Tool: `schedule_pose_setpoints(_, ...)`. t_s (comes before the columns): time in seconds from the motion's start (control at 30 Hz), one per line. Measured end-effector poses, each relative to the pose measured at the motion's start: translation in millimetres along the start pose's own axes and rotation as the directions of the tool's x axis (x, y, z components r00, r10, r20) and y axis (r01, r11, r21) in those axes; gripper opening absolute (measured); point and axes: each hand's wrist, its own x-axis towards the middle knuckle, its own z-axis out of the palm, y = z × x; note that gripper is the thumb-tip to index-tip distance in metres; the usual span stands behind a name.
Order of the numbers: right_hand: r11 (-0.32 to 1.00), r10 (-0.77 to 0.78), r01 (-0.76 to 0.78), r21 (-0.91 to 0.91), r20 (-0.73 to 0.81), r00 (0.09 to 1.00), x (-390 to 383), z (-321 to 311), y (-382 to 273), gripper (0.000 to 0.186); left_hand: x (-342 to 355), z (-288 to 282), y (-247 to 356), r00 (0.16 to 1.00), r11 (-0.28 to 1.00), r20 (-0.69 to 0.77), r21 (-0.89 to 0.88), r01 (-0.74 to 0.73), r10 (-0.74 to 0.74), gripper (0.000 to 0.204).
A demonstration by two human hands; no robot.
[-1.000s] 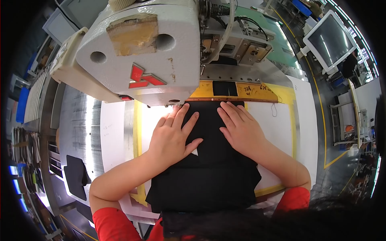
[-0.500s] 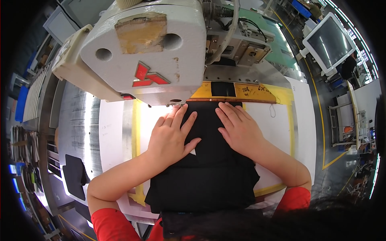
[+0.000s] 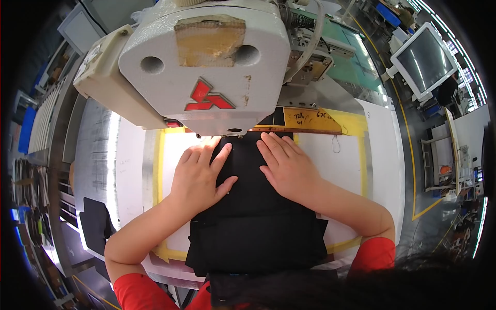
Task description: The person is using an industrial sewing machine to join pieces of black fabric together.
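Head view: left hand (image 3: 199, 175) and right hand (image 3: 287, 168), fingers spread wide and flat, gripping nothing, press black fabric (image 3: 256, 222) onto the yellow-bordered template (image 3: 157, 170), likely to keep it smooth. Fingertips sit just beneath the white sewing machine head (image 3: 206, 67). Monitor (image 3: 423, 59) well apart, right.

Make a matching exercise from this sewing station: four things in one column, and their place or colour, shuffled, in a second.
Things:
1. left hand
2. right hand
3. sewing machine head
4. monitor

Descriptions:
A. off-white, above the black fabric
B. flat on the fabric's right part
C. far upper right, grey screen
D. flat on the fabric's left part

Pairs: 1-D, 2-B, 3-A, 4-C
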Motion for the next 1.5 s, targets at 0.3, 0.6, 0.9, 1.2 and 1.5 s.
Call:
schedule_pose_setpoints(0.3, 0.997, -0.071, 0.070, -0.007, -0.009, 0.997, -5, -4, 7, 0.050, 1, -1, 12, 0.998, 0.998, -0.004, -0.011, 0.061, -0.062, 0.059)
schedule_pose_setpoints(0.6, 0.979, -0.138, 0.141, 0.145, -0.031, 0.990, -16, -8, 26, 0.047, 3, 1, 20, 0.995, 0.995, -0.005, 0.025, 0.099, -0.099, 0.056)
schedule_pose_setpoints(0.9, 0.994, -0.096, 0.098, 0.054, -0.037, 0.995, -36, -14, 40, 0.044, 8, 4, 29, 0.988, 0.987, 0.018, 0.055, 0.154, -0.155, 0.055)
schedule_pose_setpoints(1.2, 0.997, -0.061, 0.065, 0.041, -0.075, 0.995, -36, -9, 38, 0.049, 44, 31, 79, 0.997, 0.989, 0.068, -0.147, -0.026, 0.036, 0.058)
schedule_pose_setpoints(1.5, 0.999, -0.043, 0.043, 0.003, -0.052, 0.998, -30, -5, 42, 0.048, 49, 41, 77, 1.000, 0.990, -0.021, -0.140, -0.024, 0.021, 0.062)
